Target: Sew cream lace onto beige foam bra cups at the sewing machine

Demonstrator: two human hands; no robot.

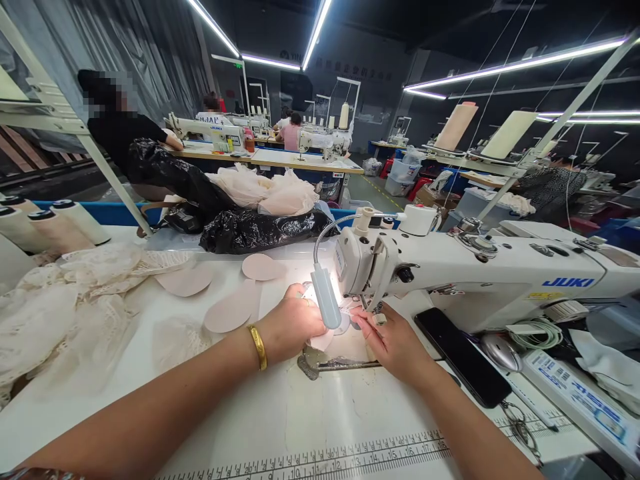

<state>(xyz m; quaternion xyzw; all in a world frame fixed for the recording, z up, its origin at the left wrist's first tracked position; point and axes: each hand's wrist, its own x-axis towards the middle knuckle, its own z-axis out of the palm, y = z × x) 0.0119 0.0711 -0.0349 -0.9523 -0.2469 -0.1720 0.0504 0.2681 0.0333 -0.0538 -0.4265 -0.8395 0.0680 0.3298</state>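
Observation:
Under the needle end of a white JUKI sewing machine [493, 267], a pale pink fabric piece [321, 341] lies in bright lamplight. My left hand [295, 323], with a gold bangle at the wrist, is closed on this piece left of the needle; the lamp partly hides its fingertips. To the right, my right hand [390, 337] has thumb and fingers pinched together by the presser foot, where a thin pale edge of the work meets them. A grey gooseneck lamp [326, 297] hangs between the hands and covers part of the fabric.
Cut pale pink pieces [231, 308] and cream lace [45, 313] lie on the left. A black plastic bag [260, 230] sits behind. Close to my right forearm are a phone [463, 357] and a white box [583, 400]. A ruler strip [350, 460] runs along the front.

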